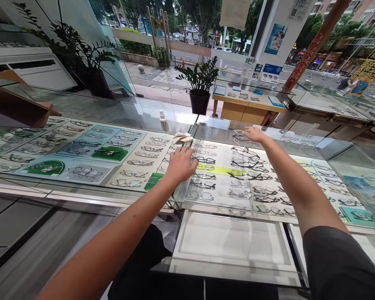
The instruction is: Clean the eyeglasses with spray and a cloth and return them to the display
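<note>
Both my arms reach out over a glass display counter (143, 121) filled with rows of eyeglasses (243, 163). My left hand (180, 163) rests on the glass top with its fingers stretched forward, a little short of a folded white cloth (182, 138). Farther away, my right hand (253, 134) lies flat on the glass near the counter's back edge, fingers spread, holding nothing. A small white spray bottle (163, 121) stands on the glass just left of the cloth.
An open white drawer (231, 241) juts out below the counter in front of me. A potted plant (200, 85) stands beyond the counter, another large plant (78, 54) at the left. A second display counter (248, 102) sits behind, by the shop windows.
</note>
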Demonstrator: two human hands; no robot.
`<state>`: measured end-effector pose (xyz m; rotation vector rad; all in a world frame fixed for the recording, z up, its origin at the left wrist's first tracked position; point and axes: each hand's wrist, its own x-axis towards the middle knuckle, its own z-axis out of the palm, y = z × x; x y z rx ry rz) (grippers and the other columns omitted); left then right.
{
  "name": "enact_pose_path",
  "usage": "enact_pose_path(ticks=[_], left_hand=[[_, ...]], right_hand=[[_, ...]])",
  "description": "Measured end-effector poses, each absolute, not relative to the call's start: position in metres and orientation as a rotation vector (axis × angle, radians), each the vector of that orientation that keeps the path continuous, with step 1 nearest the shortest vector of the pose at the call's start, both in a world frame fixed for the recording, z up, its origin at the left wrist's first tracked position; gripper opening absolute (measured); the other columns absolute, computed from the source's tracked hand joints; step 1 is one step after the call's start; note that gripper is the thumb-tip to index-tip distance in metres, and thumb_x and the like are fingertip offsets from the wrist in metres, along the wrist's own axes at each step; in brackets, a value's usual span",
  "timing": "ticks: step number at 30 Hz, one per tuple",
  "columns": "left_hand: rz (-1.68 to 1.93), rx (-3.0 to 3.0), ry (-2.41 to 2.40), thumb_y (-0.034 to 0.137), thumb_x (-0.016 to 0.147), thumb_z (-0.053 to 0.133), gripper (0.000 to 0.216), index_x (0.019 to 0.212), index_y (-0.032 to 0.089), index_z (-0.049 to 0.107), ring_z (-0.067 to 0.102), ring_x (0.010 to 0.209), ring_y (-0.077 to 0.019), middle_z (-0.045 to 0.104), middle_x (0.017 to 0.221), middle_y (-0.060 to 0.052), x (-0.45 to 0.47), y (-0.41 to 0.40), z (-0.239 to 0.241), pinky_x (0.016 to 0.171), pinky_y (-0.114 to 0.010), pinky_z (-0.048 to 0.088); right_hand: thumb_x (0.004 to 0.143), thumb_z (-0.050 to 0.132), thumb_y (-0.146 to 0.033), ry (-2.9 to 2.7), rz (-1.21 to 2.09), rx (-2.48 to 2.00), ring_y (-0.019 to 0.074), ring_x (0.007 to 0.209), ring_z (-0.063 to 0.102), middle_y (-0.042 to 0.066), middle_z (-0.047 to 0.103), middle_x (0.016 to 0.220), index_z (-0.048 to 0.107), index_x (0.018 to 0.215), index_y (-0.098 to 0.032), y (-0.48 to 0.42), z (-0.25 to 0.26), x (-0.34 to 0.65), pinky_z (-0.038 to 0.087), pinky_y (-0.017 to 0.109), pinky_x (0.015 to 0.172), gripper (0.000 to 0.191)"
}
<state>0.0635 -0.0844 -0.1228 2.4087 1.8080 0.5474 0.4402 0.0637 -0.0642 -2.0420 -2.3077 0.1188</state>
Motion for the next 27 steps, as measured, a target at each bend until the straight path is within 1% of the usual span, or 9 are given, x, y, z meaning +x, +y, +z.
enact_pose_path(ticks=[3, 6, 9, 12, 15, 18, 23, 25, 27], left_hand=[[0.549, 2.409, 1.809, 0.044, 0.104, 0.041, 0.053, 0.144, 0.020, 0.065, 0.052, 0.146, -0.0392, 0.061, 0.158, -0.017, 0.064, -0.085, -0.122, 0.119, -0.061, 0.043], [0.541, 2.393, 1.809, 0.042, 0.104, 0.042, 0.052, 0.145, 0.020, 0.065, 0.051, 0.147, -0.0389, 0.060, 0.159, -0.017, 0.065, -0.087, -0.121, 0.120, -0.061, 0.042], [0.542, 2.376, 1.811, 0.042, 0.104, 0.044, 0.051, 0.145, 0.022, 0.065, 0.050, 0.148, -0.0391, 0.060, 0.159, -0.016, 0.066, -0.088, -0.120, 0.121, -0.060, 0.041], [0.552, 2.381, 1.802, 0.043, 0.105, 0.044, 0.052, 0.146, 0.021, 0.065, 0.051, 0.147, -0.0395, 0.061, 0.159, -0.016, 0.067, -0.088, -0.121, 0.121, -0.060, 0.041], [0.537, 2.392, 1.800, 0.043, 0.105, 0.042, 0.054, 0.148, 0.019, 0.064, 0.051, 0.148, -0.0390, 0.060, 0.161, -0.015, 0.067, -0.088, -0.122, 0.122, -0.059, 0.041], [0.511, 2.397, 1.807, 0.043, 0.106, 0.040, 0.056, 0.151, 0.017, 0.062, 0.050, 0.150, -0.0379, 0.058, 0.163, -0.015, 0.068, -0.089, -0.123, 0.124, -0.059, 0.041], [0.503, 2.389, 1.814, 0.044, 0.106, 0.040, 0.055, 0.150, 0.019, 0.062, 0.049, 0.152, -0.0379, 0.057, 0.165, -0.015, 0.068, -0.090, -0.122, 0.123, -0.058, 0.041], [0.512, 2.382, 1.813, 0.045, 0.106, 0.041, 0.054, 0.149, 0.019, 0.063, 0.049, 0.151, -0.0383, 0.058, 0.164, -0.015, 0.068, -0.089, -0.122, 0.123, -0.059, 0.041], [0.527, 2.377, 1.810, 0.044, 0.105, 0.042, 0.054, 0.147, 0.019, 0.064, 0.050, 0.150, -0.0385, 0.059, 0.162, -0.015, 0.068, -0.089, -0.121, 0.122, -0.059, 0.041]], right_hand=[[0.110, 0.037, -0.042, -2.239, 0.119, -1.934, 0.0331, 0.148, 0.052, 0.015, 0.061, 0.162, 0.077, 0.133, -0.017, 0.032, -0.036, 0.425, 0.039, 0.049, 0.124, 0.053], [0.107, 0.047, -0.042, -2.159, 0.126, -1.531, 0.0300, 0.116, 0.068, 0.016, 0.076, 0.128, 0.080, 0.114, -0.017, -0.036, 0.001, 0.398, 0.053, 0.043, 0.102, 0.041], [0.108, 0.054, -0.042, -2.316, 0.153, -1.176, 0.0257, 0.095, 0.068, 0.008, 0.076, 0.100, 0.075, 0.097, -0.023, -0.135, 0.029, 0.365, 0.053, 0.041, 0.089, 0.031], [0.109, 0.054, -0.033, -2.523, 0.408, -0.923, 0.0241, 0.089, 0.065, 0.007, 0.074, 0.094, 0.072, 0.098, -0.025, -0.232, 0.029, 0.336, 0.051, 0.040, 0.082, 0.023], [0.110, 0.054, -0.034, -2.750, 0.813, -0.874, 0.0234, 0.089, 0.065, 0.009, 0.073, 0.096, 0.073, 0.102, -0.025, -0.292, -0.013, 0.318, 0.050, 0.038, 0.077, 0.023], [0.111, 0.053, -0.032, -2.817, 1.095, -0.967, 0.0209, 0.088, 0.067, 0.007, 0.073, 0.098, 0.073, 0.100, -0.022, -0.302, -0.087, 0.316, 0.049, 0.034, 0.077, 0.025], [0.112, 0.047, -0.029, -2.546, 0.821, -1.454, 0.0216, 0.097, 0.068, 0.007, 0.075, 0.104, 0.072, 0.098, -0.022, -0.245, -0.212, 0.338, 0.051, 0.034, 0.089, 0.030], [0.112, 0.049, -0.029, -2.350, 0.644, -1.631, 0.0217, 0.099, 0.068, 0.007, 0.075, 0.100, 0.073, 0.095, -0.022, -0.212, -0.243, 0.346, 0.053, 0.034, 0.093, 0.030], [0.114, 0.046, -0.030, -2.236, 0.533, -1.690, 0.0230, 0.103, 0.069, 0.009, 0.075, 0.105, 0.075, 0.103, -0.021, -0.178, -0.261, 0.352, 0.054, 0.038, 0.097, 0.031]])
